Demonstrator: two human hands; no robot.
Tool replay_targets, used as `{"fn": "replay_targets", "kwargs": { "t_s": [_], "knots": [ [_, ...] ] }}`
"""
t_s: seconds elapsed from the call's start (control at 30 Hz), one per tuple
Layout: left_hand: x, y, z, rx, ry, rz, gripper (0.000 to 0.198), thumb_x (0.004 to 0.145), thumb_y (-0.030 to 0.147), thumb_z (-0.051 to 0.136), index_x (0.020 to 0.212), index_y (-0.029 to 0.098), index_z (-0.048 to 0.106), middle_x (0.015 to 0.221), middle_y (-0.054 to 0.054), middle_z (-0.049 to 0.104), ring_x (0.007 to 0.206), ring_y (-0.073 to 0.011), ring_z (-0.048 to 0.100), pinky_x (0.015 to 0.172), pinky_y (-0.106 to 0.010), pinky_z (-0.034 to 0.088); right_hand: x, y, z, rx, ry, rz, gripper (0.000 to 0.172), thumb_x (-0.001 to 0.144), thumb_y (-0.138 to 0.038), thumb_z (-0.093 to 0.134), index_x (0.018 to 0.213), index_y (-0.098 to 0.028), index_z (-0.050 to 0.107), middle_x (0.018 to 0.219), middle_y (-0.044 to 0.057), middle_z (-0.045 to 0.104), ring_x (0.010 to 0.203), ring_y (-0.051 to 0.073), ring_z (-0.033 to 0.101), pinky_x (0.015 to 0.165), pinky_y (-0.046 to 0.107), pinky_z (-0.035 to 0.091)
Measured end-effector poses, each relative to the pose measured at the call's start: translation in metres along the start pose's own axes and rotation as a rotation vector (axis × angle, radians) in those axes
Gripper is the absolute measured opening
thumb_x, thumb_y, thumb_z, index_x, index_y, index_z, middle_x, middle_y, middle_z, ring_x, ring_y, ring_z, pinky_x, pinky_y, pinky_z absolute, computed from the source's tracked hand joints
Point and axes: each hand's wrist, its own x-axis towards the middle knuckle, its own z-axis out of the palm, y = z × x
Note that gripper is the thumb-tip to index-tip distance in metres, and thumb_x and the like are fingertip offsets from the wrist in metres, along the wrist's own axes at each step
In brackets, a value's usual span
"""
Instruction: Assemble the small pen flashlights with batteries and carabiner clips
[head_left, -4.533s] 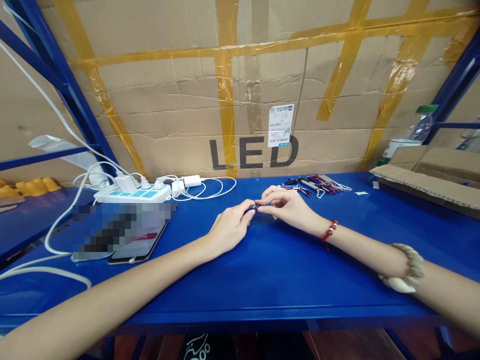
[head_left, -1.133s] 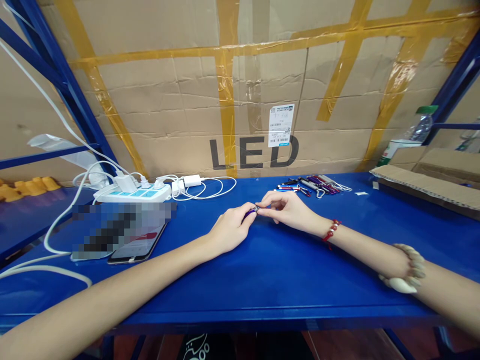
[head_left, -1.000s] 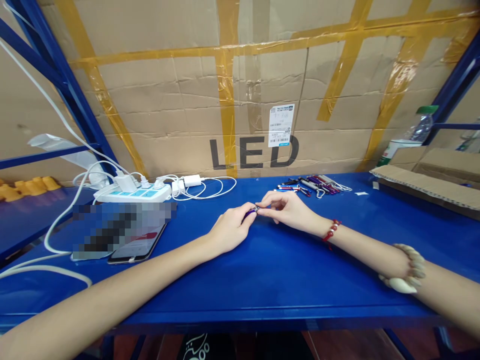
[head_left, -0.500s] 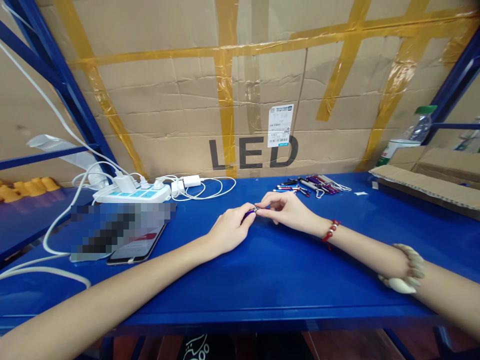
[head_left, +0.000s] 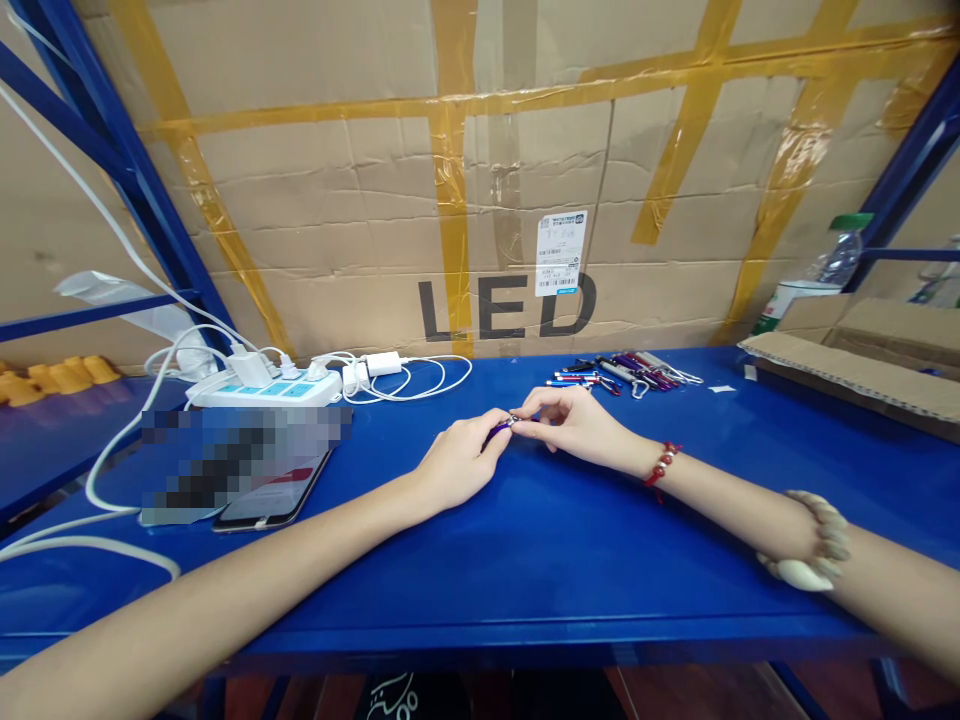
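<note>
My left hand (head_left: pixel 461 460) is closed on a small purple item (head_left: pixel 496 430) with a shiny metal part, above the blue table. Opposite it, my right hand (head_left: pixel 574 420) pinches the metal end of the same item between thumb and fingers. The fingertips of both hands nearly meet, and they hide much of the item. Just behind my right hand lies a pile of slim pen-like pieces with metal clips (head_left: pixel 645 370), in blue, red, purple, black and silver.
On the blue table (head_left: pixel 525 560), a white power strip (head_left: pixel 300 388) with cables and a phone (head_left: pixel 277 495) lie at left. An open cardboard box (head_left: pixel 847 385) and a plastic bottle (head_left: pixel 806 275) stand at right. A large taped carton (head_left: pixel 337 220) stands behind.
</note>
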Motion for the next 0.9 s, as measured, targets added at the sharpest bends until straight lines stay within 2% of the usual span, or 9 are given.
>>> {"fn": "replay_targets", "kwargs": {
  "t_s": [0.23,0.43,0.9],
  "knots": [
    [-0.001,0.0009,-0.0003,0.008,-0.002,0.003,0.027,0.09,0.03,0.033,0.104,0.023,0.054,0.102,-0.002,0.066,0.087,-0.0194,0.061,0.074,-0.031,0.044,0.0003,0.0007,0.0008,-0.009,-0.001,0.004,0.033,0.066,-0.046,0.068,0.074,-0.014,0.062,0.064,0.0,0.06,0.041,0.006,0.048,0.041,0.02,0.037],
    [-0.0011,0.0015,-0.0011,0.016,-0.012,-0.009,0.027,0.09,0.031,0.032,0.104,0.024,0.054,0.102,-0.001,0.066,0.088,-0.0198,0.061,0.072,-0.03,0.044,0.0005,0.0009,0.0009,0.002,-0.007,0.007,0.034,0.066,-0.045,0.069,0.074,-0.013,0.062,0.071,0.002,0.063,0.041,0.005,0.049,0.041,0.02,0.038],
    [-0.0014,0.0013,0.0001,0.016,-0.01,-0.013,0.027,0.09,0.031,0.033,0.104,0.023,0.055,0.102,-0.002,0.066,0.088,-0.0207,0.061,0.071,-0.031,0.043,0.0008,0.0023,0.0005,0.009,-0.013,0.011,0.031,0.066,-0.043,0.069,0.074,-0.014,0.063,0.072,0.002,0.064,0.041,0.005,0.049,0.041,0.02,0.038]
  ]
}}
